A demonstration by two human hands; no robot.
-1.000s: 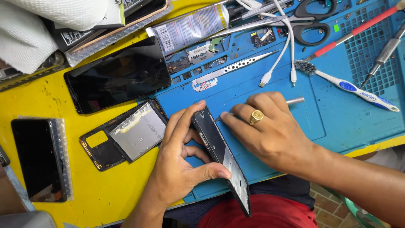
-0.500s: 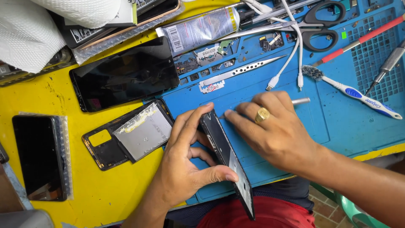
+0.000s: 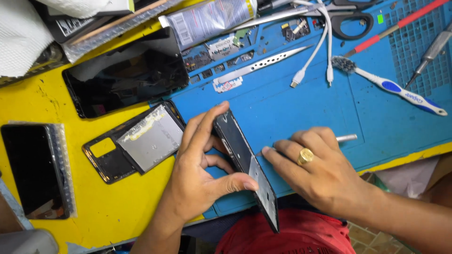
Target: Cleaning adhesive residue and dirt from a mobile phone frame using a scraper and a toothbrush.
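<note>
My left hand (image 3: 200, 176) grips a black phone frame (image 3: 245, 162) stood on its long edge over the blue work mat (image 3: 301, 108), thumb on one face and fingers on the other. My right hand (image 3: 318, 171), a gold ring on one finger, holds a thin metal tool (image 3: 346, 138) whose tip meets the frame's edge. An opened phone back (image 3: 136, 141) with a silver plate lies flat just left of my left hand on the yellow table (image 3: 52, 106).
A dark phone screen (image 3: 127, 82) lies at the back, another screen in clear wrap (image 3: 35, 169) at the far left. On the mat are metal tweezers (image 3: 263, 66), white cables (image 3: 313, 51), a toothbrush (image 3: 391, 87), scissors (image 3: 348, 19), a glue tube (image 3: 212, 19) and screwdrivers.
The hands and phone frame keep the same grip. The view has shifted slightly; my right hand has slid a little along the frame's edge.
</note>
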